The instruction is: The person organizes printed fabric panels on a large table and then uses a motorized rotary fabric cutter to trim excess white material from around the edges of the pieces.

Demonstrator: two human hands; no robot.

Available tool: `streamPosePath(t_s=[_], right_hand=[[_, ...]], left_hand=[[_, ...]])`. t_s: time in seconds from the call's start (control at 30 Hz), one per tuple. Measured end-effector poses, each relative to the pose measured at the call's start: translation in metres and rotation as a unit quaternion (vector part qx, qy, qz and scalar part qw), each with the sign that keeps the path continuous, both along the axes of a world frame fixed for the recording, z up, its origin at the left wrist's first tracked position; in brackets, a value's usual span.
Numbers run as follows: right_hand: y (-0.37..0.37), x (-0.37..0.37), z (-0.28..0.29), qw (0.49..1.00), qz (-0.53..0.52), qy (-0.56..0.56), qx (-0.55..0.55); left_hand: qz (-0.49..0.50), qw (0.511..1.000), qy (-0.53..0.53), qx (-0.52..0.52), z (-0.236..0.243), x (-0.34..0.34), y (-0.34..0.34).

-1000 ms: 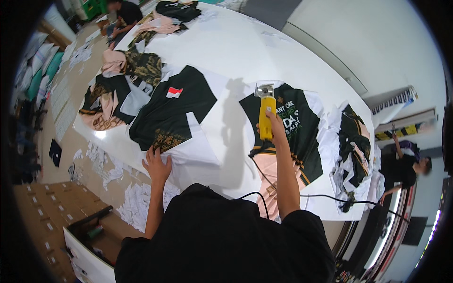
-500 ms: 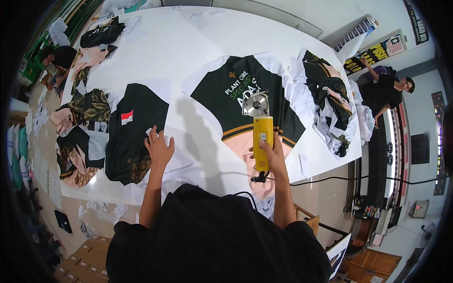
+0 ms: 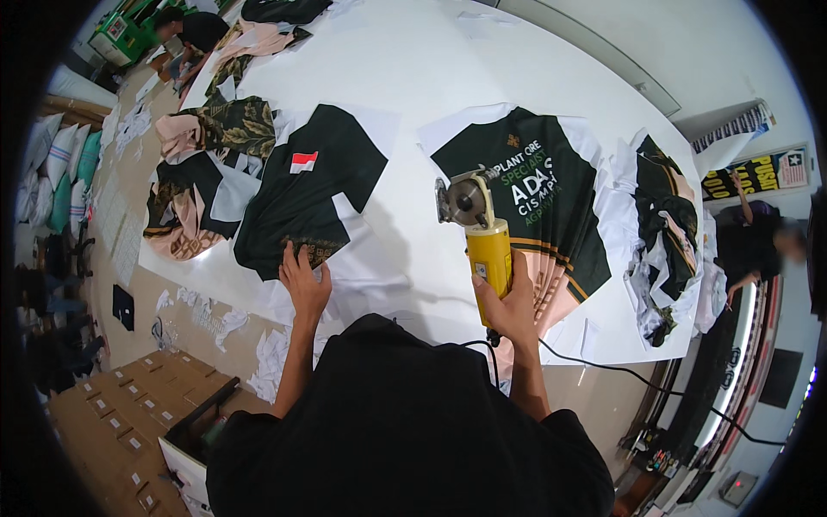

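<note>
My right hand (image 3: pixel 510 303) grips a yellow electric round-blade fabric cutter (image 3: pixel 489 258) by its body. The cutter is raised over the white table (image 3: pixel 396 258), its round metal blade at the far end, tilted left. My left hand (image 3: pixel 306 280) lies with fingers spread on the lower edge of a dark green fabric piece (image 3: pixel 301 189), where a gold pattern runs. That piece bears a red-and-white patch and has white margins. Right of the cutter lies a dark green and peach printed shirt panel (image 3: pixel 551 189), partly hidden by the cutter and my hand.
Heaps of cut fabric lie at the table's left (image 3: pixel 185 202) and right (image 3: pixel 668 233). The cutter's black cord (image 3: pixel 637 379) runs off rightward. Cardboard boxes (image 3: pixel 129 422) stand at lower left. One person (image 3: pixel 202 33) is at the far left, another (image 3: pixel 749 241) at the right.
The view has swung left. My left hand has shifted from beside the dark green piece onto its patterned lower edge. The cutter's blade has tipped leftward, still in my right hand.
</note>
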State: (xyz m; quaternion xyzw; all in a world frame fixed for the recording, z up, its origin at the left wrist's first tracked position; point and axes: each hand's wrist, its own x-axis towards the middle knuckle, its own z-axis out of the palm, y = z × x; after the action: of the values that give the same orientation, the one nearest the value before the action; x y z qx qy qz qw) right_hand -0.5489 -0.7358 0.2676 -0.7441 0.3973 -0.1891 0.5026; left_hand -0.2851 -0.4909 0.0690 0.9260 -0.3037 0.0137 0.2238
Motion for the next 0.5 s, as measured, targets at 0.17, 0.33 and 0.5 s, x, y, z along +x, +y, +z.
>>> streamPosePath(t_s=[0.17,0.33,0.5], right_hand=[[0.010,0.008,0.003,0.999,0.049,-0.018,-0.008],[0.019,0.009,0.003,0.995,0.071,-0.033,-0.062],[0.025,0.005,-0.001,0.993,0.067,-0.070,-0.070]], left_hand=[[0.038,0.999,0.008,0.026,-0.012,-0.014,0.014],[0.035,0.999,-0.035,0.020,-0.025,-0.022,0.019],[0.030,0.998,-0.056,0.014,-0.027,-0.023,0.019]])
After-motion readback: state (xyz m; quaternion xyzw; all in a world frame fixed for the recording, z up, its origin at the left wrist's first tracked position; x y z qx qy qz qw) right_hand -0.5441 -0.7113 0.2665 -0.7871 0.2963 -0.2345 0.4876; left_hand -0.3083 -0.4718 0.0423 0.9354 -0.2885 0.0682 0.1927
